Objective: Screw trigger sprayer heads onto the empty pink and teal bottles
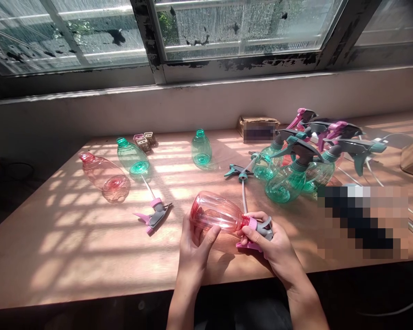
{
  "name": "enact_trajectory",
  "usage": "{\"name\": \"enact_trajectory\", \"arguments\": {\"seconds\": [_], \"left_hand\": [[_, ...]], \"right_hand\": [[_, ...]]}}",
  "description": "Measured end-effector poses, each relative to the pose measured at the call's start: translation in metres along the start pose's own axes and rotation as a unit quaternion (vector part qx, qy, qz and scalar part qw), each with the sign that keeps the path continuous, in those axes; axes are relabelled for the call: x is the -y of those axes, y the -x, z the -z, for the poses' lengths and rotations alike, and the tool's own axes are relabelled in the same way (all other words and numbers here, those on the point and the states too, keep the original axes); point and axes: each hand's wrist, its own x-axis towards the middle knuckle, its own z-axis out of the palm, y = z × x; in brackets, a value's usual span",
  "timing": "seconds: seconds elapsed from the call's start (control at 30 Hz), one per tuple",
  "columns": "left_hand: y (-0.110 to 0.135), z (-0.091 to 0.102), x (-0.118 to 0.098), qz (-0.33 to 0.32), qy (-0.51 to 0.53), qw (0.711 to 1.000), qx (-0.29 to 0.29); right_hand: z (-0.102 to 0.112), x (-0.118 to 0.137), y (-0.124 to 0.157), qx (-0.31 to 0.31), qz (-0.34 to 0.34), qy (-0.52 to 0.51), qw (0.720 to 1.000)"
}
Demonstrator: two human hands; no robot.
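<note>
See-through pink plastic bottle (217, 211) is on its side, lower centre of the frame. Left hand (194, 243) has its fingers clamped round the base end, right hand (274, 244) has fingers clamped on the pink-and-grey plastic trigger head (263, 227) at the neck. Clear green plastic spray bottles (285, 184) crowd the wooden table (99, 261) right of centre.

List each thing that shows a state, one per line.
Held red bottle: sideways
Held spray head: at bottle's neck
Left hand: holding bottle's body
Right hand: gripping held spray head
Far-left red bottle: standing, open
Left green bottle: standing, open
Middle green bottle: standing, open
Pink-grey spray head: lying loose
Teal spray head: lying loose
Rightmost green bottles: sprayers fitted
Window frame: paint patchy
</note>
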Motion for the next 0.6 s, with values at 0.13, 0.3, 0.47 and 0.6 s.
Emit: {"name": "enact_trajectory", "arguments": {"seconds": [0.13,0.3,0.47,0.6], "left_hand": [[0.0001,-0.0002,-0.0003,-0.001,0.001,1.000,0.001],[-0.0002,-0.0002,0.0001,0.000,0.004,1.000,-0.001],[-0.0002,-0.0006,-0.0008,0.001,-0.004,1.000,0.002],[0.0002,-0.0008,-0.0010,0.001,-0.002,1.000,-0.001]], "right_hand": [[0.0005,-0.0009,-0.0005,0.001,0.000,-0.007,1.000],[0.0006,-0.0011,-0.0006,0.003,-0.002,-0.001,1.000],[-0.0005,0.0000,-0.0001,-0.005,-0.001,-0.003,1.000],[-0.0003,-0.0002,-0.0005,-0.005,0.002,0.001,1.000]]}}
